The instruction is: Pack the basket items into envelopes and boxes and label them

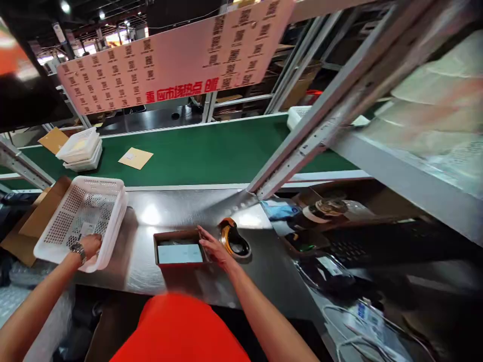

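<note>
An open brown cardboard box [206, 254] stands on the metal table [143, 271], with a white box [180, 253] lying inside it. My right hand [214, 247] rests against the cardboard box's right side, fingers stretched out. Just right of that hand is a tape dispenser [234, 241] with an orange part. On the left, my left hand [90, 245], with a watch on the wrist, reaches into a white perforated basket [116, 221] near its front edge. Its fingers are curled over a small item at the basket's bottom, and what they grip is too small to make out.
Behind the table runs a green conveyor belt [196, 156] carrying an envelope [136, 158] and stacked white baskets [80, 148]. A metal post [294, 158] rises at the table's back right. Cables [354, 342] and a keyboard [347, 249] lie at the right. Bubble wrap [22, 291] is at the left.
</note>
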Available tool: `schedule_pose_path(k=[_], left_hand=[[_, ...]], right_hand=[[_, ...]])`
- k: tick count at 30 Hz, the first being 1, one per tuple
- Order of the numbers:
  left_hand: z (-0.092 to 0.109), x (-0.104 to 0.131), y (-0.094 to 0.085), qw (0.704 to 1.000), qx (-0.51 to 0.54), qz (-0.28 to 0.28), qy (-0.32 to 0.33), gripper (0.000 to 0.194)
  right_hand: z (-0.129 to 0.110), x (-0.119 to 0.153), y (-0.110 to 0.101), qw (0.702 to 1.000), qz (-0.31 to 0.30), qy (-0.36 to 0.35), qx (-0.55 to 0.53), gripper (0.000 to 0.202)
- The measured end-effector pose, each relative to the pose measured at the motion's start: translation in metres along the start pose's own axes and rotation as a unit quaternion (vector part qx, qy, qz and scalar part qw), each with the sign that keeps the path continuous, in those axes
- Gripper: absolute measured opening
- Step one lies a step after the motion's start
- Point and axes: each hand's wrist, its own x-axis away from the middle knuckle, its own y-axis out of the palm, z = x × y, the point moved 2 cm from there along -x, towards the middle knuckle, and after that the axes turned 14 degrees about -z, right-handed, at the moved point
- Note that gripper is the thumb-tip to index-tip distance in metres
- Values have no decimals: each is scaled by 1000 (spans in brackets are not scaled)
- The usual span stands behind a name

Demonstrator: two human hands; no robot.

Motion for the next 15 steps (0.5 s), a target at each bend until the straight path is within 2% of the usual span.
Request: schedule_pose_path(k=[3, 4, 6, 8, 9, 11, 13, 15], left_hand=[[-5, -1, -13, 998, -47, -39, 3, 17], [-8, 0, -23, 998, -58, -30, -9, 14], [-9, 4, -46, 997, -58, 35, -27, 15], [8, 10, -68, 991, -21, 132, -3, 20], [24, 13, -74, 984, 7, 174, 27, 22], [75, 16, -76, 969, 63, 209, 114, 24], [140, 11, -64, 959, 94, 177, 201, 27], [205, -2, -45, 960, 79, 119, 241, 26]], right_hand=[[-8, -11, 14, 1000, 2, -8, -9, 90], [-10, -13, 18, 1000, 10, -2, 2, 86], [-13, -15, 23, 999, 31, 13, 12, 74], [-15, -15, 25, 999, 42, 17, 0, 61], [-15, -15, 25, 999, 44, 17, -11, 56], [-14, -14, 24, 998, 40, 15, -41, 52], [-11, -13, 23, 997, 31, 7, -72, 54], [-6, -13, 23, 994, 21, -3, -103, 59]])
